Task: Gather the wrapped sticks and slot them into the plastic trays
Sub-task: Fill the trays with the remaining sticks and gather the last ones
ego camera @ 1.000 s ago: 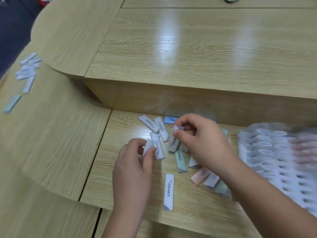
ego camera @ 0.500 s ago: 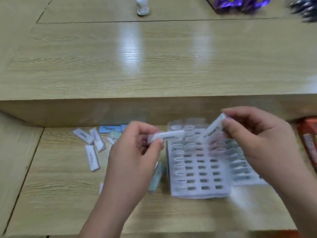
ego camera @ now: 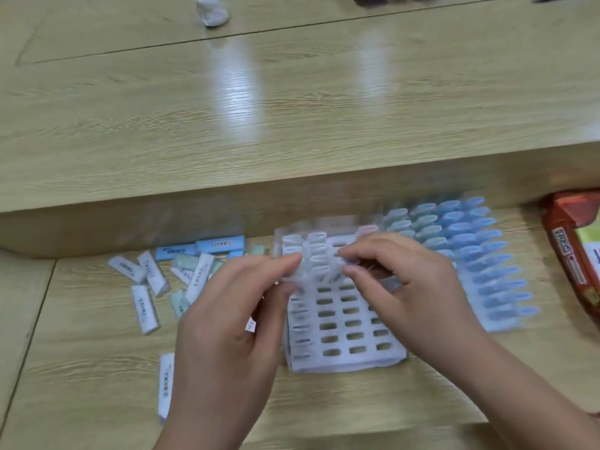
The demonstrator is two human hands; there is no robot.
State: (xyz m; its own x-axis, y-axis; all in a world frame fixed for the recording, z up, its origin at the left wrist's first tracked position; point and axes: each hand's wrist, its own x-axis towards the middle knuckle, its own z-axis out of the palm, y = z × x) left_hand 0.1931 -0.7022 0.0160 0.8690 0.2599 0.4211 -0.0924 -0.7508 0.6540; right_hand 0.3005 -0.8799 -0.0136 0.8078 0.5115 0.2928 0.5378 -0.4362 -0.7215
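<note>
A white plastic tray [ego camera: 344,349] with rows of slots lies on the lower desk; its far rows hold upright white wrapped sticks [ego camera: 319,251]. My left hand [ego camera: 233,319] pinches a white stick at the tray's far left, over a slot. My right hand [ego camera: 399,284] pinches another stick just right of it, above the tray. Behind my right hand, a second tray [ego camera: 496,323] stands full of blue and green sticks. Several loose wrapped sticks [ego camera: 143,306] in white, green and blue lie scattered left of the trays.
A raised wooden desk level [ego camera: 292,131] runs behind the work area, its front wall just beyond the trays. A crumpled white object [ego camera: 212,13] sits on it at the back. A red snack packet [ego camera: 574,254] lies at the right edge.
The view swung right from the loose pile to the trays. Both hands, each with a stick, came down onto the white tray's far rows and closer together.
</note>
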